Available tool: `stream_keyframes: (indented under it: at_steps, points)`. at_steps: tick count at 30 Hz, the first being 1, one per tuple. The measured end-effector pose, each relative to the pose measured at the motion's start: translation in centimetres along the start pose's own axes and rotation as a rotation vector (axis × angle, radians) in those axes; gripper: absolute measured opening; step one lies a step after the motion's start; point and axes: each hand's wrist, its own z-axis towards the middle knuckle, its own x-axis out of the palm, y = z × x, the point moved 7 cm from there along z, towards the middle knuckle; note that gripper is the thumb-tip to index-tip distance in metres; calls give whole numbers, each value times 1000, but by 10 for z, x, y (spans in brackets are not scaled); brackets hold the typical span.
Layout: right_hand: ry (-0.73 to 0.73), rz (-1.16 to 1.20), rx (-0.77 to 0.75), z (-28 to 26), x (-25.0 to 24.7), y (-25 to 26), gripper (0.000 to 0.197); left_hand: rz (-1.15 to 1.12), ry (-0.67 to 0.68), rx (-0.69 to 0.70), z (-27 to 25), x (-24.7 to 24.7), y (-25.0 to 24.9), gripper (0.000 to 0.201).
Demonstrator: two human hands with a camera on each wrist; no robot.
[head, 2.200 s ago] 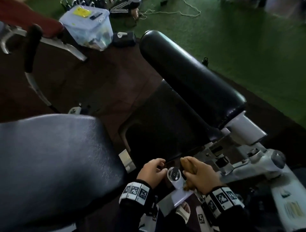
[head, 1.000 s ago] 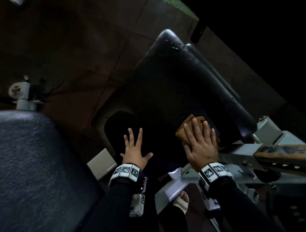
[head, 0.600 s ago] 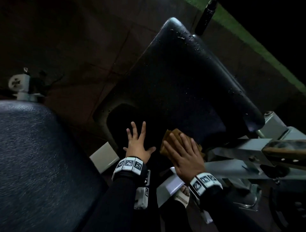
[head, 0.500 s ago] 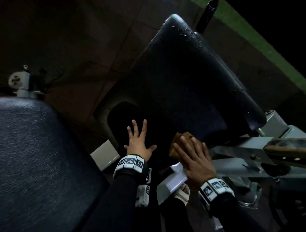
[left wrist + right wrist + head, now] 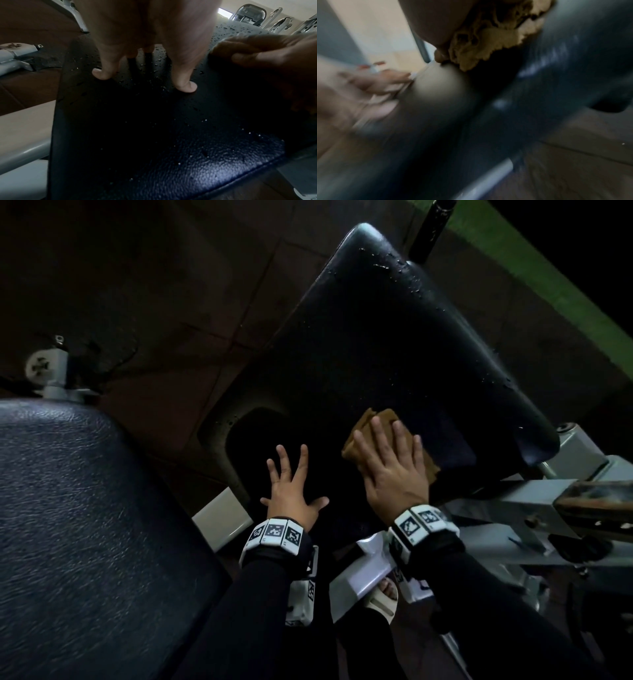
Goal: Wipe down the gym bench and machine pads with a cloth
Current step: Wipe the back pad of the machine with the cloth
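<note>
Head view: the right hand (image 5: pixel 394 470) lies flat, fingers straight, pressing a brown cloth (image 5: pixel 368 428) onto the black pad (image 5: pixel 394 347) near its lower right part. Just beside it, the left hand (image 5: pixel 291 491) rests on the same pad with fingers spread and straight, holding nothing. Water drops glint along the pad's far edge. A second dark padded seat (image 5: pixel 85 525) fills the lower left, and a grey metal frame (image 5: pixel 507 501) runs off to the right.

Left wrist view: fingertips (image 5: pixel 186 86) of the left hand press on the wet, pebbled pad (image 5: pixel 188 155); the right hand (image 5: pixel 267 54) shows at the upper right.

Right wrist view: heavily blurred, yet the crumpled cloth (image 5: pixel 488 44) sits under the palm against the dark pad (image 5: pixel 539 94), with the left hand (image 5: pixel 368 88) spread at the left.
</note>
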Motion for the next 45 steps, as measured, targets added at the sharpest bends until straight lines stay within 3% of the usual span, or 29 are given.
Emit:
stream_keyframes:
  at_steps: [4,8,13,17,21,26,31,37,45]
  points:
    - [53,-28,-168,-51,23,8,62,5,-11,1,-1,-1,0,108]
    - [57,-93,-146,-87,21,-23,72,0,-14,-1,-1,-1,0,108]
    - [6,-68,109,-62,-12,-64,67,-22,-13,0,-1,-1,-1,110]
    - [-22,27,237,-17,-22,-48,62,-31,-13,-4,-1,-1,-1,110]
    - [1,14,126,-7,-9,-7,65,-54,-12,-3,-2,-2,-1,111]
    - [117,-17,-105,-60,21,14,70,-66,-18,-5,-2,-3,-1,111]
    - [165,-52,-64,-89,17,-17,81,32,0,-36,-2,-5,-3,111]
    - [163,47,199,-53,-14,-43,70,106,6,-136,14,-34,2,139]
    - [99,86,278,53,-27,-29,63,79,72,-191,37,-57,23,152]
